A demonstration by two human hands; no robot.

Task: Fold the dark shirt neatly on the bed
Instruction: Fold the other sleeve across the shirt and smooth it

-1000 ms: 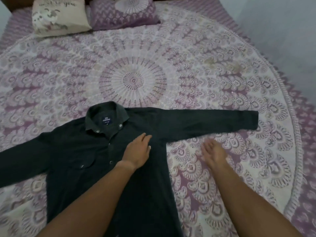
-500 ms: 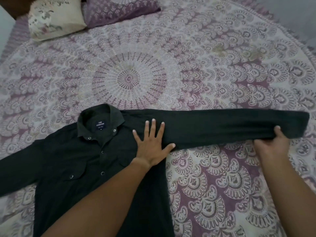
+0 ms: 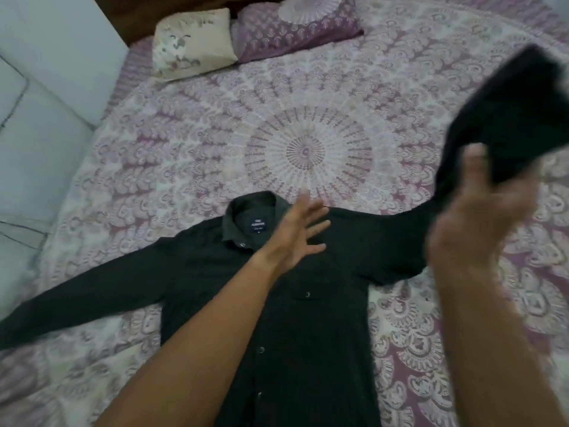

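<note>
Bed (image 3: 308, 124) left bare beyond left hand (image 3: 300, 238); two pillows (image 3: 246, 38) kept far beyond. Space toward right hand (image 3: 474, 229) barred by raised sleeve (image 3: 505, 118).

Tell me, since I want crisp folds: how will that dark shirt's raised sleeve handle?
Probably floppy: the sleeve bends and droops from the right hand. Likely light, one hand lifts it. The left hand pinning the dark shirt suggests it slides.

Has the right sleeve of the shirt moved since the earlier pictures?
Yes. The right sleeve has been lifted off the bedspread by the right hand, rising toward the shirt's collar.
</note>
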